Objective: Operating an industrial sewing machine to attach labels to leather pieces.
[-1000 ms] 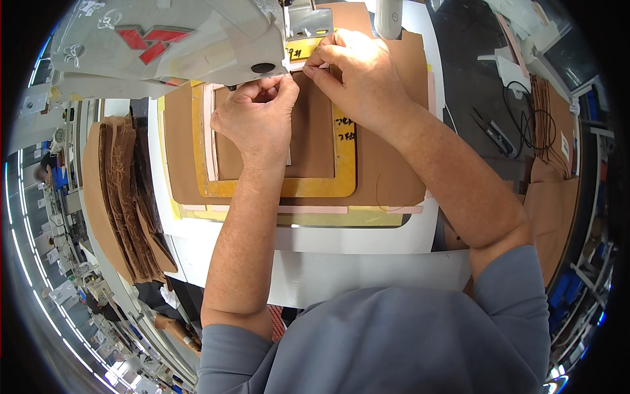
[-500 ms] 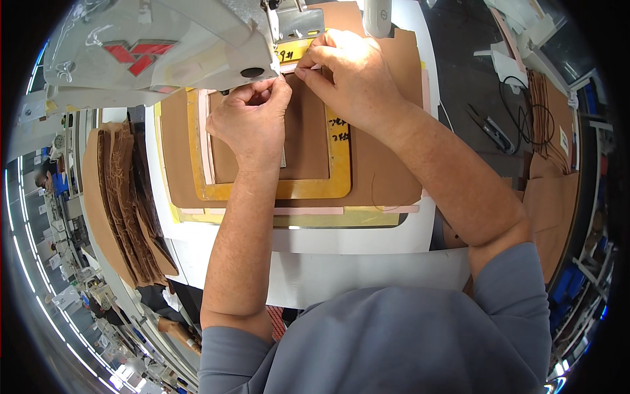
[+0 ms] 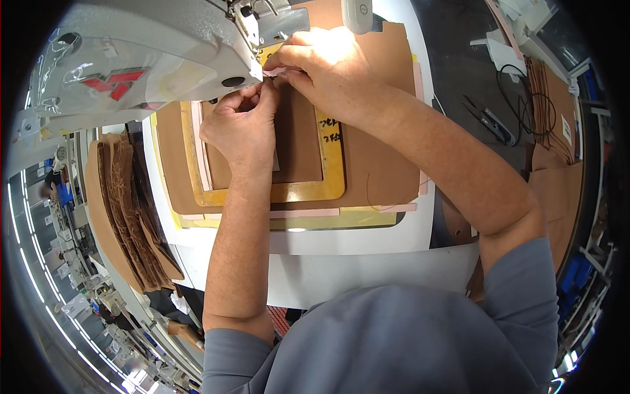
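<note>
Beneath the head of a grey-white sewing machine [image 3: 164, 59], my left hand [image 3: 241, 131] and my right hand [image 3: 341, 75] meet with fingertips nearly touching. Both are closed in a pinch. A small dark, thin bit shows between the fingertips, too fine to name. Under my hands lies a brown sheet [image 3: 384, 161] with a yellow rectangular frame [image 3: 295, 192] on it, bearing dark handwriting on its right side. A pinkish strip [image 3: 202, 148] runs along the frame's inner left edge. Bright light falls on my right hand. A loose thread [image 3: 369, 194] curls on the sheet.
Stacked brown pieces [image 3: 118, 210] with frayed edges stand at the left. More brown pieces [image 3: 551, 177] hang at the right, near a dark cable and a dark slender tool [image 3: 492, 121]. A white lamp-like cylinder [image 3: 357, 16] hangs above the right hand. The white table [image 3: 367, 241] borders the sheet.
Both hands have shifted slightly left, and my right hand has come closer to the left fingertips. The machine head, frame and sheet also sit a little farther left in the picture.
</note>
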Demonstrator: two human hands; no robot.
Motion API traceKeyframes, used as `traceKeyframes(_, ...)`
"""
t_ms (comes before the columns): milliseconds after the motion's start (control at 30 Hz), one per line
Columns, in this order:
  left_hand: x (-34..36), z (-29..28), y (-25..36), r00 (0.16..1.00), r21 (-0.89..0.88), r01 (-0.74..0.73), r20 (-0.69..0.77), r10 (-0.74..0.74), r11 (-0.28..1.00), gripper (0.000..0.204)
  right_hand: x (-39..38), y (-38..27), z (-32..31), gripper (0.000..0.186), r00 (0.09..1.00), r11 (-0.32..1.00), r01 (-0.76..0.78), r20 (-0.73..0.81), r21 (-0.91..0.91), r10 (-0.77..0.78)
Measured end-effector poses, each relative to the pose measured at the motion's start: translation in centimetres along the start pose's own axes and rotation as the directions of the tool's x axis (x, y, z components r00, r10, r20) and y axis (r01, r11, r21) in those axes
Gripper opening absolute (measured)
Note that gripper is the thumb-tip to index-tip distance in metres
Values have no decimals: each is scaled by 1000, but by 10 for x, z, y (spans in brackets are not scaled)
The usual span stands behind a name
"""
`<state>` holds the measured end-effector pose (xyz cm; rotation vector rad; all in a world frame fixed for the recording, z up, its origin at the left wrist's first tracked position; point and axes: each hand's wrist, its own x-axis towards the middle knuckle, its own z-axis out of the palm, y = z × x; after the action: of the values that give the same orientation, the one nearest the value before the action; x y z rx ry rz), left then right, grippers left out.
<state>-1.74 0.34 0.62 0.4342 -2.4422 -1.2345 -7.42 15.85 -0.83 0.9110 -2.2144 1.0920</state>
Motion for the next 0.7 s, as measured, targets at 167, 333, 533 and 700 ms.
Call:
traceKeyframes(167, 0, 0, 3, 1000, -4, 18, 7, -18, 1000, 19, 6, 3, -2, 14, 995, 999, -10, 104, 49, 4)
traceKeyframes(333, 1, -1, 3, 999, 37, 46, 16, -47, 998, 20, 12, 1, 0, 15, 986, 998, -48, 161, 43, 40)
traceKeyframes(533, -1, -1, 7, 999, 14, 41, -3, -41, 999, 20, 10, 8, 3, 16, 988, 996, -39, 153, 82, 26)
traceKeyframes(700, -1, -1, 8, 999, 44, 46, -11, -45, 998, 20, 11, 6, 2, 15, 991, 996, -47, 131, 80, 37)
